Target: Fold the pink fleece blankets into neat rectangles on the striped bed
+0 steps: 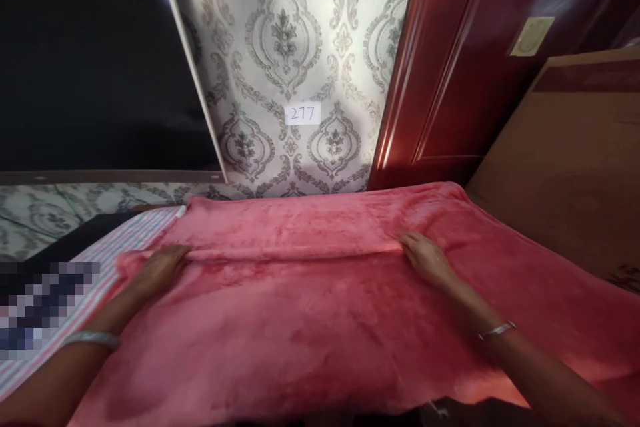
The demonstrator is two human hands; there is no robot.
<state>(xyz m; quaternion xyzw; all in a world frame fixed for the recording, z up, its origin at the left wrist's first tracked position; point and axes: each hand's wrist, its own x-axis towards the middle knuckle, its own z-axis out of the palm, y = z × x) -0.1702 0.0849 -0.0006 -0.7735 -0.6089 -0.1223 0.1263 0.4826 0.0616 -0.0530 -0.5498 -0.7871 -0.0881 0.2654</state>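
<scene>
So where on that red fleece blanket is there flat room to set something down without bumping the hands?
The red fleece blanket lies bare between the two forearms, from the fold ridge down to the near edge. Another bare strip runs beyond the ridge, up to the patterned wallpaper. It is crowded only at the ridge's ends, where the left hand and right hand press flat.

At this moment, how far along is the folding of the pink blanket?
One fold looks made: a straight folded edge runs across the blanket. In hand: the left hand and right hand lie flat at either end of that edge. Left: the blanket is mostly spread out, draping over the near side, so more folds seem needed.
</scene>
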